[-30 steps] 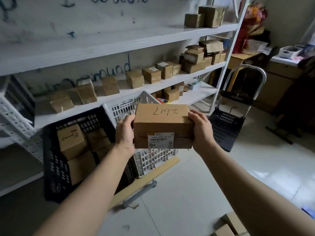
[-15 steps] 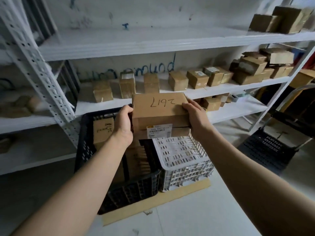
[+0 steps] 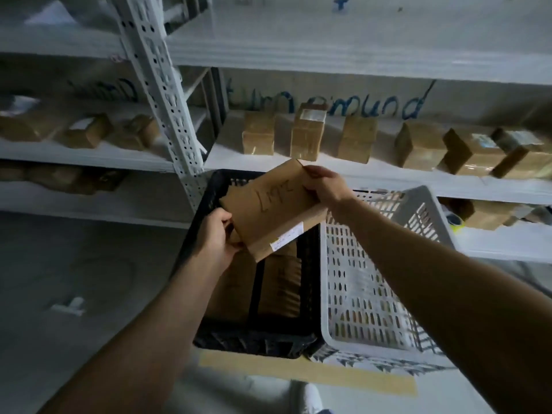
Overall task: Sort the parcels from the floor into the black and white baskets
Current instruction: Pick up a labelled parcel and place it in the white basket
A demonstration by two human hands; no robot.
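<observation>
At frame centre, we are tilting the parcel [image 3: 270, 209], level a moment ago, over the black basket [image 3: 191, 234], left hand [image 3: 216, 239] and right hand [image 3: 324, 186] fingers clamping its opposite ends, the white basket [image 3: 430, 216] evidently passed over.

Parcel [image 3: 268, 204]: matt brown cardboard, marker scrawl on top, white paper label on the side. Black basket [image 3: 257, 339] and white basket [image 3: 358, 294]: moulded perforated plastic, slight sheen on the white. Shelf upright [image 3: 161, 85] is white-painted punched metal; shelf boxes [image 3: 307, 132] are cardboard, some wrapped in glossy clear tape; floor [image 3: 74, 264] is smooth and grey.
</observation>
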